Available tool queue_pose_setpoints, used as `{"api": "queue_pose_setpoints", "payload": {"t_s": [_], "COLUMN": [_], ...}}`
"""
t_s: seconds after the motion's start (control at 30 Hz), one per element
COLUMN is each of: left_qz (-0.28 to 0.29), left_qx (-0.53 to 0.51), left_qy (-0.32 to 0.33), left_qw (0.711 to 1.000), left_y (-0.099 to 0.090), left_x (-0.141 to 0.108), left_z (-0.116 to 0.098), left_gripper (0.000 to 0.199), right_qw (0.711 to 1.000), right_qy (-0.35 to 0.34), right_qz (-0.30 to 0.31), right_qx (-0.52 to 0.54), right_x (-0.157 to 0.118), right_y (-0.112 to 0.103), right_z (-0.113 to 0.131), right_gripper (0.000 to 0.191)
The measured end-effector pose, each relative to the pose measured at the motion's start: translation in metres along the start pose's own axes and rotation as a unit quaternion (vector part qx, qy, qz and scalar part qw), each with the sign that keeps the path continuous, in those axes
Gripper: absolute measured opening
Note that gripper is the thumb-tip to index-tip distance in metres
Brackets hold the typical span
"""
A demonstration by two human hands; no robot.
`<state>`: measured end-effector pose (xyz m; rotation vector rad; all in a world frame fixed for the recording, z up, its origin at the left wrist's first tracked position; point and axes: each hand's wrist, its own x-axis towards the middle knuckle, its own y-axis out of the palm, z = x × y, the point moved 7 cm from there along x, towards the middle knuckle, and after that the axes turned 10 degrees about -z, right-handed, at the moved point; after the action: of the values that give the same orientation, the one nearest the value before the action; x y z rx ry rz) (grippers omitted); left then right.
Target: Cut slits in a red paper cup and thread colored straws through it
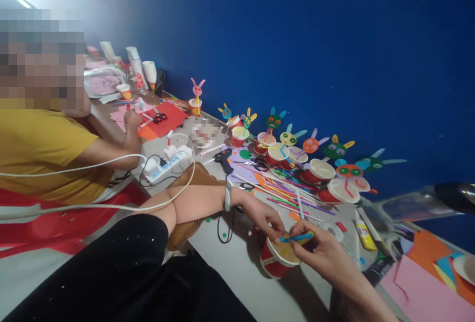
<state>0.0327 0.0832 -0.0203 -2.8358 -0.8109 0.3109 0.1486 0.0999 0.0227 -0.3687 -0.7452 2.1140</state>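
A thin blue strip (297,237), its exact kind too small to make out, runs between my two hands just above a red-and-white paper cup (277,261). My left hand (260,217), with a pale bangle (227,197) on the wrist, pinches its left end. Fingers of my right hand (322,249) are closed on the strip's other part, where something yellow shows near the fingertips. Both hands hide part of the cup's rim. The cup stands upright on the grey table.
Paper cups with colourful rabbit-faced figures (334,150) line the blue wall. Loose coloured sticks (285,183), a black glue gun (223,161) and a power strip (170,163) lie left. A yellow glue bottle (365,233) and pink paper (426,287) are right. Another person (40,149) sits left.
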Motion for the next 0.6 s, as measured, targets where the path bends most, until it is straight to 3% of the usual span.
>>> {"api": "queue_pose_setpoints", "payload": {"t_s": [0.2, 0.4, 0.6], "left_qz": [-0.019, -0.052, -0.08], "left_qx": [-0.011, -0.008, -0.011], "left_qy": [0.001, 0.021, 0.042], "left_qw": [1.0, 0.998, 0.996], "left_y": [-0.005, -0.012, -0.02], "left_x": [-0.001, -0.002, -0.006], "left_z": [-0.004, -0.007, -0.014], "left_gripper": [0.038, 0.038, 0.034], "right_qw": [0.999, 0.985, 0.977], "right_qy": [0.034, 0.094, 0.114], "right_qz": [-0.022, -0.106, -0.109], "right_qx": [0.005, 0.097, 0.14], "right_x": [0.002, 0.0, 0.001], "right_y": [-0.004, -0.012, -0.013], "right_z": [-0.014, -0.031, -0.038], "right_gripper": [0.018, 0.042, 0.048]}}
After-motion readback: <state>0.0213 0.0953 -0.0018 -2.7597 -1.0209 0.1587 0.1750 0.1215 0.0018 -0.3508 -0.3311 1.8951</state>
